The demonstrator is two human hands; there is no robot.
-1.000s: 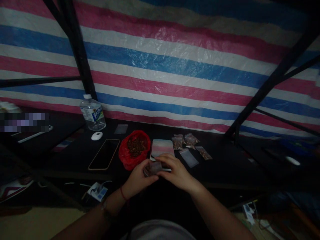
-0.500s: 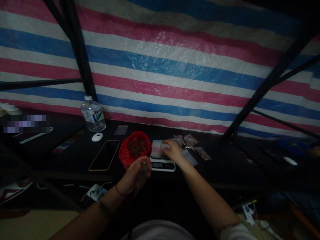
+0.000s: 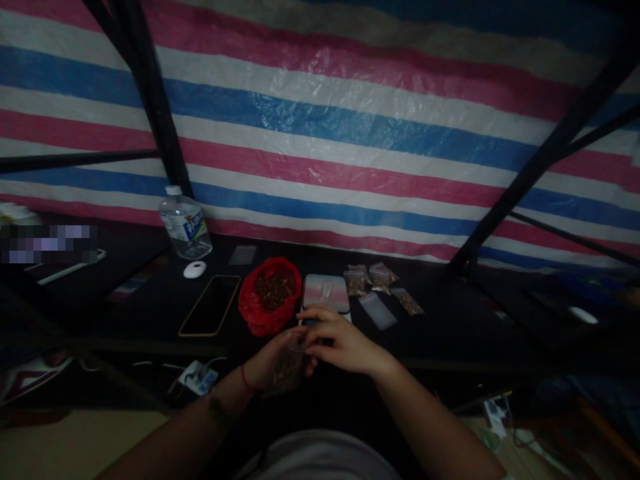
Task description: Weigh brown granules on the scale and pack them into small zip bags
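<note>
My left hand [image 3: 274, 357] is closed around a small clear zip-lock bag [image 3: 287, 373] with brownish dried pieces inside, held in front of the table edge. At the bag's top is my right hand [image 3: 337, 337], thumb and fingers pinching near its mouth; the exact grip is dim. Behind the hands is a white kitchen scale [image 3: 313, 300], its display mostly covered by my right hand. A small clear cup [image 3: 327, 289] rests on the scale's plate. Left of the scale, a red plastic bag [image 3: 253, 317] lies open, holding a heap of the brown pieces [image 3: 275, 290].
Several filled zip-lock bags [image 3: 383, 279] and a flat unfilled one [image 3: 379, 311] lie right of the scale. A phone [image 3: 211, 307], a white oval object [image 3: 195, 269], a plastic bottle [image 3: 185, 230] and another small clear bag [image 3: 243, 255] are on the left. Black metal bars [image 3: 163, 127] frame the table.
My right hand has let go of the small cup on the scale and moved back and left to the bag's top. The left hand with the bag has shifted slightly lower.
</note>
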